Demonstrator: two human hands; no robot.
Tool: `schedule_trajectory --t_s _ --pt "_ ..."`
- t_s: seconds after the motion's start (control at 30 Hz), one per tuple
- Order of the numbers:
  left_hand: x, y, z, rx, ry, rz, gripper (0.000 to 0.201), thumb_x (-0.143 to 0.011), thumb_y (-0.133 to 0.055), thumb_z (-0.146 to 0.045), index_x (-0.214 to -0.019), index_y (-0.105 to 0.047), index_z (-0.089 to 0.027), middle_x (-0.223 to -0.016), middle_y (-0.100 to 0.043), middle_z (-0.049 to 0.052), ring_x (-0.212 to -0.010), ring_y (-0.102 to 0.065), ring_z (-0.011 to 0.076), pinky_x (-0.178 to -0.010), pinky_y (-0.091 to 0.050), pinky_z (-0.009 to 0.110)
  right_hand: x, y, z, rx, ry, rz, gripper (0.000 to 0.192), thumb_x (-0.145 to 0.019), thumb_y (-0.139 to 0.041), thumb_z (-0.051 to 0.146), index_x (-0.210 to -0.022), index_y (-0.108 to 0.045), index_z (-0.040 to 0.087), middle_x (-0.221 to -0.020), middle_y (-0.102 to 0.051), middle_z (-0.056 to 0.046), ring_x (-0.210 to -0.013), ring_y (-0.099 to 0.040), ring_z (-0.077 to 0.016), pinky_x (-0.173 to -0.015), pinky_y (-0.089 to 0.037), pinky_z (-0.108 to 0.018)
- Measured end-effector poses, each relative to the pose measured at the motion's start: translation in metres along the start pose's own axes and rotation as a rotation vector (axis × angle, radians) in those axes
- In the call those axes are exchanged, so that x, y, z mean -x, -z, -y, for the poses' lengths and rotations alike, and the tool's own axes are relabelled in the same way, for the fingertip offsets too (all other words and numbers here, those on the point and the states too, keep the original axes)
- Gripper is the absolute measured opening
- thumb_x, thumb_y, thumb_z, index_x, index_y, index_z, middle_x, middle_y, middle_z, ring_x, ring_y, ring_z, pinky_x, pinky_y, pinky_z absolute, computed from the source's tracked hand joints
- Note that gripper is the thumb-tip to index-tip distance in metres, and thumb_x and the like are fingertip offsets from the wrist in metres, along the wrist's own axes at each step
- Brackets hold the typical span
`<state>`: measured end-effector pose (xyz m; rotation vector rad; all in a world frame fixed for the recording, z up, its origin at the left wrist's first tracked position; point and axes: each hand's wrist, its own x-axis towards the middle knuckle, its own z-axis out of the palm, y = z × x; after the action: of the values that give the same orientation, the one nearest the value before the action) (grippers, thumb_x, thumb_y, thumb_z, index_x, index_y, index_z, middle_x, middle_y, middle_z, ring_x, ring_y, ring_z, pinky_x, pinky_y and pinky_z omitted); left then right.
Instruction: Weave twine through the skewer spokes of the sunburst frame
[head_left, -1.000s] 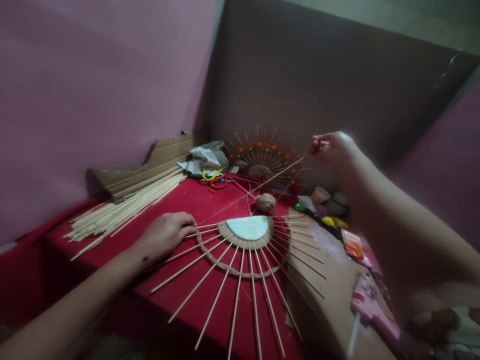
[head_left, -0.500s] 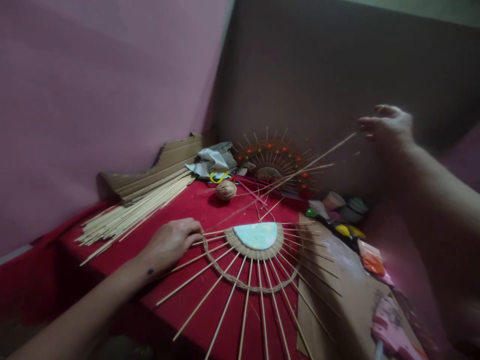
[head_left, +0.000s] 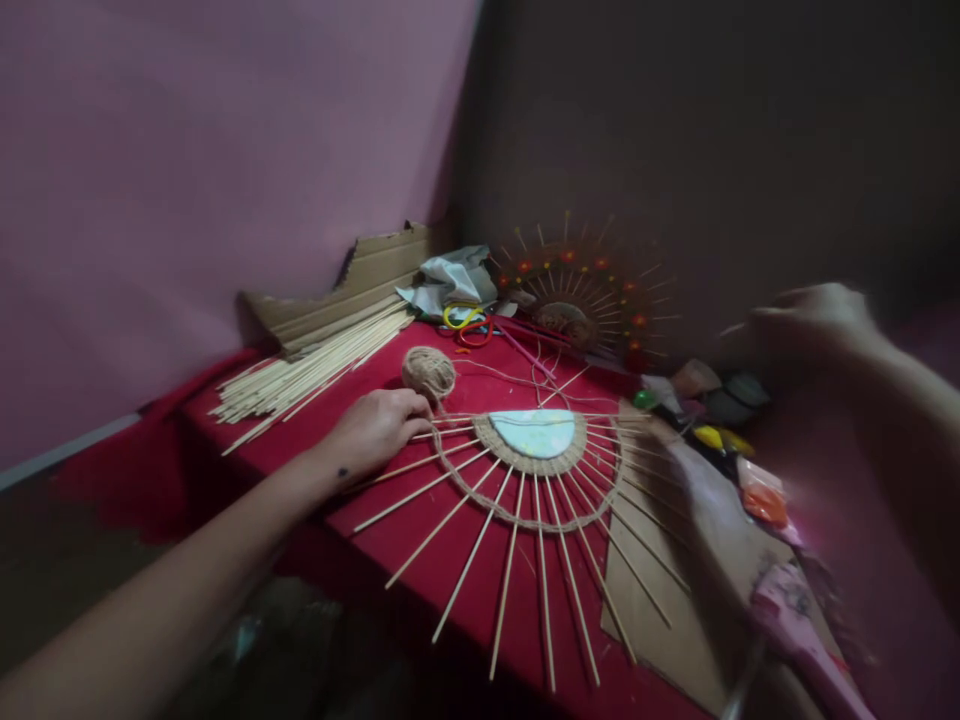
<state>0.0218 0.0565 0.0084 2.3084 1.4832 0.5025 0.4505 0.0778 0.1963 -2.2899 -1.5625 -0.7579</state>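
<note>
A half-round frame of thin wooden sticks [head_left: 517,550] fans out on the red cloth, around a pale blue half-disc [head_left: 536,432] edged with woven twine. Farther out, a twine arc [head_left: 517,515] crosses the sticks. My left hand [head_left: 386,425] pinches the arc's left end against the upper left sticks; its fingertips are partly hidden. Raised at the right, away from the frame, my right hand [head_left: 821,315] is blurred, its fingers together with a short bit of strand showing at the tips. A ball of twine [head_left: 429,372] sits just behind my left hand, its strand trailing right.
A bundle of loose sticks [head_left: 315,370] and torn cardboard [head_left: 337,300] lie at the left. Behind are yellow-handled scissors [head_left: 463,317] and a finished-looking stick fan with flowers [head_left: 570,290]. To the right lie a cardboard sheet [head_left: 652,590], small packets [head_left: 761,490] and a pink glue gun [head_left: 799,620].
My right hand has moved right and slightly lower in view. The strand that stretched up toward it now lies low across the frame. The ball has shifted nearer my left hand, which keeps its pinch.
</note>
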Motion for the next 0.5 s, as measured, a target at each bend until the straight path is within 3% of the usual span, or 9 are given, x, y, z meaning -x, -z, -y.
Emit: schedule_trajectory --t_s 0.07,0.1,0.23,0.3,0.4,0.47,0.5 --pt "0.000 0.001 -0.001 0.010 0.028 0.001 0.026 -0.082 -0.049 -0.035 -0.086 -0.070 -0.020 -0.093 -0.071 0.004 -0.089 -0.062 0.0202 -0.077 -0.042 0.027 0.026 -0.011 0.034 0.036 0.047 0.099 0.026 -0.080 -0.064 0.029 -0.062 -0.070 0.011 -0.058 -0.066 -0.012 -0.046 -0.053 -0.0146 -0.042 -0.032 -0.029" --pt "-0.001 0.001 -0.001 0.016 0.036 0.000 0.025 -0.082 -0.050 -0.035 -0.085 -0.071 -0.020 -0.093 -0.071 0.004 -0.089 -0.062 0.0200 -0.076 -0.042 0.027 0.042 -0.015 0.054 0.037 0.142 0.146 0.028 -0.082 -0.060 0.033 -0.067 -0.071 0.013 -0.066 -0.068 -0.013 -0.052 -0.055 -0.0168 -0.046 -0.034 -0.030" --pt "-0.004 -0.001 0.002 0.043 0.005 -0.023 0.025 -0.079 -0.052 -0.036 -0.083 -0.072 -0.020 -0.090 -0.070 0.004 -0.088 -0.061 0.0199 -0.075 -0.043 0.026 0.112 -0.030 0.138 -0.363 0.682 0.277 0.017 -0.082 -0.055 0.021 -0.078 -0.071 0.016 -0.083 -0.068 -0.007 -0.074 -0.061 -0.0159 -0.068 -0.044 -0.026" --pt "-0.004 -0.002 0.003 0.065 0.003 -0.025 0.024 -0.078 -0.053 -0.034 -0.081 -0.072 -0.019 -0.090 -0.070 0.005 -0.088 -0.061 0.0205 -0.076 -0.043 0.027 0.135 -0.037 0.180 -0.596 0.763 0.262 0.023 -0.082 -0.056 0.021 -0.100 -0.069 0.016 -0.099 -0.067 -0.009 -0.086 -0.061 -0.0177 -0.078 -0.046 -0.028" --pt "-0.003 -0.002 0.003 0.069 0.029 -0.024 0.027 -0.077 -0.050 -0.030 -0.084 -0.073 -0.018 -0.092 -0.071 0.007 -0.088 -0.063 0.0218 -0.077 -0.044 0.027 0.146 -0.044 0.242 -0.799 0.849 0.248 0.051 -0.078 -0.063 0.024 -0.128 -0.055 0.014 -0.125 -0.056 -0.015 -0.114 -0.052 -0.0247 -0.095 -0.042 -0.037" --pt "-0.002 0.001 0.004 0.052 0.029 -0.008 0.031 -0.078 -0.046 -0.030 -0.085 -0.074 -0.017 -0.088 -0.073 0.008 -0.086 -0.065 0.0217 -0.075 -0.046 0.027 0.141 -0.049 0.278 -0.892 0.920 0.355 0.074 -0.068 -0.072 0.020 -0.137 -0.046 0.015 -0.136 -0.048 -0.014 -0.126 -0.042 -0.0278 -0.104 -0.035 -0.040" --pt "-0.001 0.002 0.004 0.040 0.031 -0.012 0.032 -0.077 -0.045 -0.031 -0.083 -0.074 -0.017 -0.086 -0.073 0.009 -0.083 -0.066 0.0228 -0.073 -0.046 0.028 0.136 -0.052 0.292 -0.955 0.866 0.484 0.083 -0.063 -0.074 0.017 -0.140 -0.043 0.015 -0.137 -0.048 -0.014 -0.127 -0.041 -0.0279 -0.106 -0.034 -0.039"
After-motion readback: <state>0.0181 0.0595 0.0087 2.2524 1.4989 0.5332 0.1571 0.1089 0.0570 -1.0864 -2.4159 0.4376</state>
